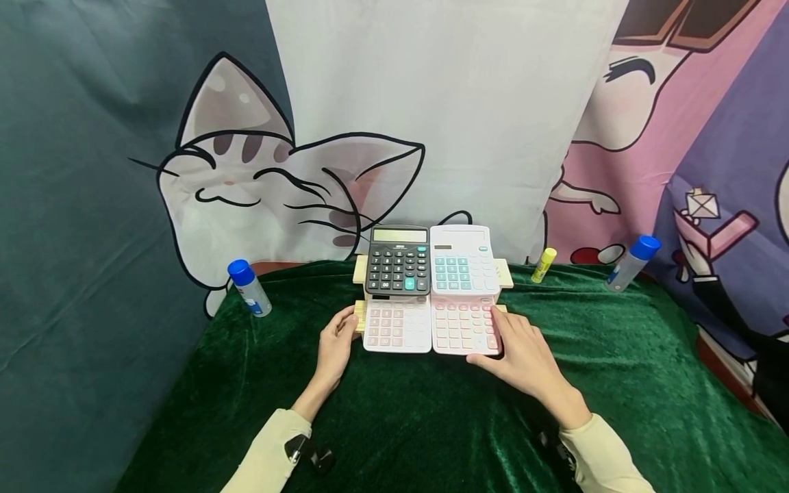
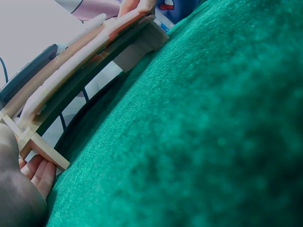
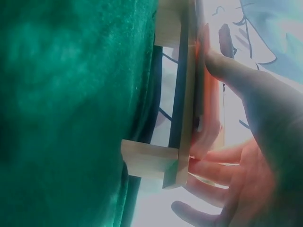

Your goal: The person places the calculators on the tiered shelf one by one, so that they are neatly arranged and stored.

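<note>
A light wooden stand (image 1: 360, 316) carries calculators in two rows. The back row has a black calculator (image 1: 398, 263) and a white calculator with blue keys (image 1: 464, 263). In front are a white calculator with pink keys (image 1: 397, 327) and a pink calculator (image 1: 464, 330). My left hand (image 1: 333, 350) holds the stand's left end, thumb on top, fingers around the wooden leg (image 2: 49, 151). My right hand (image 1: 529, 352) grips the pink calculator at its right end, thumb at the front edge and fingers along the right side. The right wrist view shows those fingers beside the stand's end (image 3: 176, 172).
Green velvet cloth (image 1: 431, 418) covers the table. Blue-capped bottles stand at the left (image 1: 253, 293) and far right (image 1: 630, 266). A small yellow glue stick (image 1: 544, 267) is right of the stand. Printed curtains (image 1: 481, 123) hang close behind, and a black cable (image 1: 457, 213) loops there.
</note>
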Demonstrator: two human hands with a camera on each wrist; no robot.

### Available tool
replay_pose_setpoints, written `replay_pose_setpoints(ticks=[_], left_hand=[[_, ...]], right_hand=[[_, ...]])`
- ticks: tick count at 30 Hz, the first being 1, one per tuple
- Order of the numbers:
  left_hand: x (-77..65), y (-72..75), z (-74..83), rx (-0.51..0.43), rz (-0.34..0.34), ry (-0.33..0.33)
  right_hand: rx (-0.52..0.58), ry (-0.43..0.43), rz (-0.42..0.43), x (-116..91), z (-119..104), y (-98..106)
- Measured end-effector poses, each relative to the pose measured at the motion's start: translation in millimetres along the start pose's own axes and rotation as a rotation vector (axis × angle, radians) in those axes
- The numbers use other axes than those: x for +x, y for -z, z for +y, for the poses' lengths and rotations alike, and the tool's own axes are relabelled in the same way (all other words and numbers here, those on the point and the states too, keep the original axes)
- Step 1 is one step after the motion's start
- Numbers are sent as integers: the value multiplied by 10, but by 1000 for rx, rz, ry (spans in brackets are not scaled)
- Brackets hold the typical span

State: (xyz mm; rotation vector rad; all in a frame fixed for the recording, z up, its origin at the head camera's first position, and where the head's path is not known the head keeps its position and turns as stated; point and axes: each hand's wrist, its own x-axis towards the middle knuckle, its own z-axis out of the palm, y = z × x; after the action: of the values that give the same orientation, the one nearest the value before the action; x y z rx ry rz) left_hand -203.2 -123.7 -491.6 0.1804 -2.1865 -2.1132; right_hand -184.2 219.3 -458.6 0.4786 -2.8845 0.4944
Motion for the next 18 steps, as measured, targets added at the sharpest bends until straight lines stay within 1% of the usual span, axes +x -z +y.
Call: replay_pose_setpoints(ticks=[2,3,5,9,10,18], left_hand=[[-40,-5,86,9,0,5],[-46,-4,89,8,2,2],[-10,-7,22,4,4,4],[82,-10,-167,-1,6,8],[87,-11,-187,5,5,3],[91,5,-213,12,29,-40]], right_hand=[[4,1,-13,2,3,14],[6,3,-20,4,4,19],[10,4,-33,1,13,30],[20,1,-46,-14,28,31],[21,0,-46,-19,30,30],[9,28,-44,11,6,25]])
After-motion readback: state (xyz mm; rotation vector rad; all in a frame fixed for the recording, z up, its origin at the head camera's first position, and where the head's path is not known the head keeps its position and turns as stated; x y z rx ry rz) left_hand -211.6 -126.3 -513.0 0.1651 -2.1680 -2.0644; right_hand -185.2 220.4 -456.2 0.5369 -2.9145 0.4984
